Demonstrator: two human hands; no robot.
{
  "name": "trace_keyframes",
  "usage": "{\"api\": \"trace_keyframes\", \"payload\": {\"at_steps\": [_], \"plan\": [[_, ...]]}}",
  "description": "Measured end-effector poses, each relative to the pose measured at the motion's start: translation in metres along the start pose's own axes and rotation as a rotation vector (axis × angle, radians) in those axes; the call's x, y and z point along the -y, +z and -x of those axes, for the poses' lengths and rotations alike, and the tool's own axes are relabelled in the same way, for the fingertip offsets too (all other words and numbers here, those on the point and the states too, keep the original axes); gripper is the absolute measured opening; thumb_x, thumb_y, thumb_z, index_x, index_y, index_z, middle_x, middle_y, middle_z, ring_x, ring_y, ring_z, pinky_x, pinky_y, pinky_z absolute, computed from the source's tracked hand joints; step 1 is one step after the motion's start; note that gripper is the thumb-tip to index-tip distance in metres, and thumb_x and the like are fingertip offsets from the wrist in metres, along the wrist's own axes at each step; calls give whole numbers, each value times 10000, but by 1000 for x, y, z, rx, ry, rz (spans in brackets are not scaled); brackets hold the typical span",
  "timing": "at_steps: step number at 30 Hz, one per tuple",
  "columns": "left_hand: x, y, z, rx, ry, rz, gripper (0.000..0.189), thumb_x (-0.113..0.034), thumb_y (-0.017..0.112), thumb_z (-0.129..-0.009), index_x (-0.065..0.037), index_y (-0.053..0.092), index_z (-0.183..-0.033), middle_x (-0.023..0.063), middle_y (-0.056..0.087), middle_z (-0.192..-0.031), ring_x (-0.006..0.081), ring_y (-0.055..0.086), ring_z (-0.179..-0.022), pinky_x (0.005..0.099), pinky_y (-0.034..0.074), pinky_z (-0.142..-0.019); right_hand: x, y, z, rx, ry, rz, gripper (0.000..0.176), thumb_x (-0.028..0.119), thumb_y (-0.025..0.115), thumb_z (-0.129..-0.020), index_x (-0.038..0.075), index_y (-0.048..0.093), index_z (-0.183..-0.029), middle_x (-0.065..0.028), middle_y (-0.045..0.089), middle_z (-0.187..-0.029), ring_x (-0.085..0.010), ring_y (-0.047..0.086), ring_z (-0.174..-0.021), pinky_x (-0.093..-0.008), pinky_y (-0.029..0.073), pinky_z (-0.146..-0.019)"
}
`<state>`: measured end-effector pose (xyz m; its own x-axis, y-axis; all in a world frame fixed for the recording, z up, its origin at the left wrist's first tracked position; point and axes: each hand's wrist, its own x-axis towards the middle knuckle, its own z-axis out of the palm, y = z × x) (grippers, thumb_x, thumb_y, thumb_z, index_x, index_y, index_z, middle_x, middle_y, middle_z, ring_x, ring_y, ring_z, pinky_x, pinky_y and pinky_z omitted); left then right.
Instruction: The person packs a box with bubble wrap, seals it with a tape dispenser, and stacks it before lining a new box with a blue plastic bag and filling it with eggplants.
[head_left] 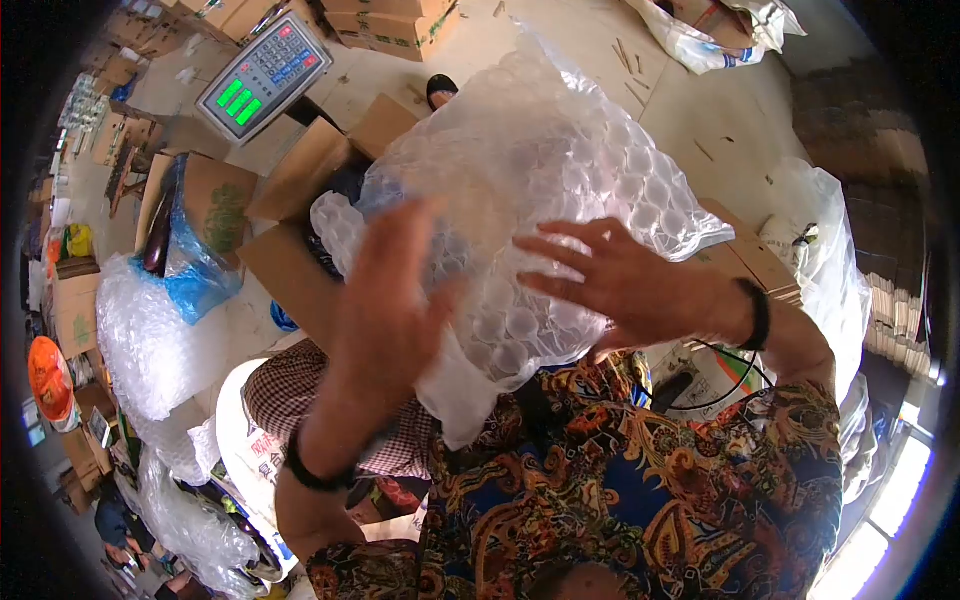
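A large sheet of clear bubble wrap (620,165) with big round air cells spreads in front of my body, bunched and see-through. My right hand (600,275) lies over its near right part, fingers apart and nothing gripped. At the wrap's left side is my left hand (385,285), raised and smeared by motion; its thumb stands off, but I cannot make out its other fingers or whether it touches the wrap. An open cardboard box (290,275) sits behind and left of the wrap, which partly covers it; dark contents show inside.
A scale display (265,75) with green digits stands at the upper left. Further left are a box with blue plastic (195,265) and a heap of clear bubble wrap (150,335). Cardboard boxes (390,30) lie at the back, and a white sack (690,50) at the upper right.
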<state>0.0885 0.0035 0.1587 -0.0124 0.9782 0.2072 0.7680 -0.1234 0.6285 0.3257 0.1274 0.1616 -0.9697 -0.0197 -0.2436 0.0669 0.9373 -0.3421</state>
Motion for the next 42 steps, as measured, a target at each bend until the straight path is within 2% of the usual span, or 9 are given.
{"api": "trace_keyframes", "payload": {"at_steps": [5,9,17,24,28,32,38,40,42], "plan": [[-60,48,44,86,66,37,575,-178,606,-819,34,395,-1311,239,476,-1258,417,489,-1121,496,370,-974,-10,67,-11,-433,-9,179,378,120,591,-761,-5,573,-1117,-159,542,-1194,-267,530,-1117,-373,444,-882],[-12,81,57,59,-21,-400,746,-177,721,-702,-8,377,-1342,213,440,-1316,385,446,-1199,477,358,-1000,-17,55,-26,-701,-6,95,334,81,618,-684,0,586,-1006,-111,625,-916,-259,629,-791,-360,511,-681],[-17,40,26,-340,120,-364,295,-41,587,-741,-14,592,-1035,141,606,-901,294,609,-855,357,484,-695,4,14,-54,-682,17,56,269,84,613,-676,16,550,-928,-103,572,-783,-272,620,-724,-372,512,-594],[19,-10,66,-185,27,-413,200,-71,593,-761,-38,581,-958,79,533,-794,246,564,-712,377,461,-621,9,-23,-55,-628,-238,-13,209,40,571,-727,31,554,-935,-119,586,-774,-263,626,-698,-341,521,-573],[139,-129,183,-717,-479,115,278,-166,538,-914,11,569,-1126,129,602,-1020,206,603,-897,297,501,-763,-74,-54,10,-734,490,-251,229,115,537,-905,-8,602,-1086,-185,650,-943,-275,633,-716,-308,529,-705],[254,-271,323,-764,-496,-40,394,-174,443,-976,45,472,-1302,127,521,-1278,144,541,-1013,258,466,-820,-168,-46,7,-741,557,134,281,93,544,-888,-5,597,-1146,-178,646,-1074,-275,638,-854,-328,519,-789],[174,-232,269,-757,-746,-235,435,-298,478,-957,16,541,-1251,74,553,-1101,148,510,-850,274,437,-745,-234,-57,-10,-695,262,574,329,109,478,-899,66,582,-1208,-135,610,-1108,-274,605,-926,-338,482,-824],[157,-214,257,-851,-1083,-13,450,-376,524,-945,13,589,-1160,51,565,-965,143,497,-802,279,425,-722,-245,-73,-29,-313,935,930,360,136,503,-872,94,573,-1222,-120,567,-1209,-286,598,-989,-340,494,-819],[145,-199,229,-839,-991,122,421,-377,543,-943,10,595,-1102,44,586,-933,135,522,-812,268,442,-752,-318,-69,-16,-555,1039,507,435,238,524,-897,218,454,-1325,-166,528,-1267,-375,605,-998,-468,489,-848]]}}
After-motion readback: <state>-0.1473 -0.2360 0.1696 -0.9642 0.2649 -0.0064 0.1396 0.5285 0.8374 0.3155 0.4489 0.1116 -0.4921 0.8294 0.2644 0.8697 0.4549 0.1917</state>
